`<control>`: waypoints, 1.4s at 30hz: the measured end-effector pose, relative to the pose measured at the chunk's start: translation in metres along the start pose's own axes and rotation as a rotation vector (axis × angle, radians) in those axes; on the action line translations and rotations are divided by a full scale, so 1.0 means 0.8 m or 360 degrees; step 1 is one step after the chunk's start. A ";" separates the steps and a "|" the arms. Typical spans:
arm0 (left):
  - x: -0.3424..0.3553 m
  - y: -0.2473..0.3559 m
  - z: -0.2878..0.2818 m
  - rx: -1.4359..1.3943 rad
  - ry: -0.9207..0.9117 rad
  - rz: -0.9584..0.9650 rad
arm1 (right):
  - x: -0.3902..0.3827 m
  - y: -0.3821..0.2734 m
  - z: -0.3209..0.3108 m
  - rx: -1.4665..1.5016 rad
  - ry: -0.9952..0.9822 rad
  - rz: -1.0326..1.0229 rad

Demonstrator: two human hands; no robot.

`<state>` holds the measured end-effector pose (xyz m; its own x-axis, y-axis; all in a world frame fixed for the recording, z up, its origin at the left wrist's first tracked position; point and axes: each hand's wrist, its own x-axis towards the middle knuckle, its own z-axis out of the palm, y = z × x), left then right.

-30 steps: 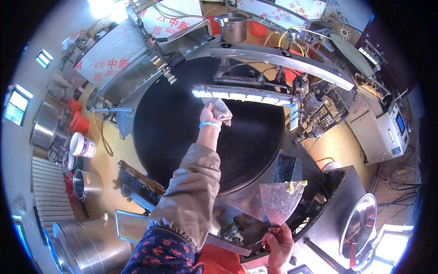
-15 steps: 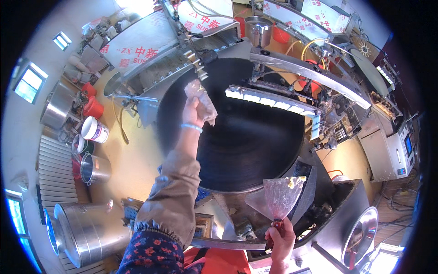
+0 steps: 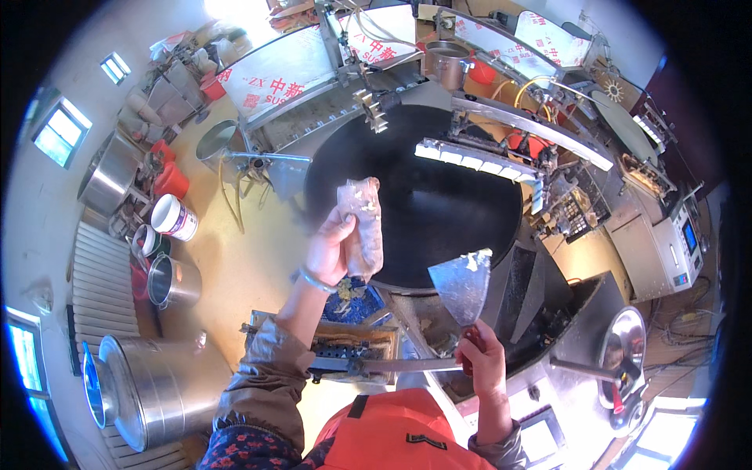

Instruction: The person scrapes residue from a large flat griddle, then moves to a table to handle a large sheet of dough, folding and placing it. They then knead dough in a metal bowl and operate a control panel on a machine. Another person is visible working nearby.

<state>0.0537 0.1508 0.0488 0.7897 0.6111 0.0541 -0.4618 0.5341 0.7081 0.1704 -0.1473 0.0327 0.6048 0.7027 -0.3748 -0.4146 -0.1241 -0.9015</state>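
My left hand is closed around a pale, stained, folded rag with small yellowish bits on it. It is held up over the left front rim of a large round black hot plate. In my right hand is a scraper with a broad metal blade and a red handle. Its blade points up and away from me near the front edge of the plate, with crumbs of pale residue along the tip. Whether the blade touches the plate, I cannot tell.
A metal arm with a white segmented strip reaches over the plate from the right. A toothed metal part hangs above its far edge. A blue tray with scraps lies below my left hand. Steel drums and buckets stand left.
My left hand has drawn the rag back toward me, from over the plate to its front left rim. My right hand has raised the scraper slightly. The view has shifted.
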 end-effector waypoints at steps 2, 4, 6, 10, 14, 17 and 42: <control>-0.036 -0.001 0.017 0.0055 0.0093 -0.0033 | -0.017 -0.001 0.010 -0.0107 -0.0108 0.0062; -0.065 -0.003 0.029 0.0127 0.0086 -0.0028 | -0.034 0.000 0.024 -0.0022 -0.0251 0.0033; -0.091 -0.007 0.040 0.0212 0.0083 0.0036 | -0.051 0.002 0.037 0.0059 -0.0349 0.0017; -0.132 -0.007 0.055 0.0317 0.0034 0.0127 | -0.078 0.004 0.054 0.0152 -0.0458 0.0097; -0.163 0.003 0.065 0.0469 -0.0021 0.0191 | -0.100 0.002 0.058 0.0135 -0.0571 0.0075; -0.184 0.008 0.071 0.0591 -0.0027 0.0223 | -0.116 0.000 0.061 0.0174 -0.0533 0.0175; -0.235 0.032 0.063 0.1534 -0.0139 0.0273 | -0.165 -0.004 0.077 0.0195 -0.0451 -0.0020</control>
<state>-0.0865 0.0200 0.0923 0.7879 0.5696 0.2342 -0.0763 -0.2871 0.9549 0.0502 -0.1963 0.0982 0.4039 0.8730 -0.2734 -0.4976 -0.0411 -0.8665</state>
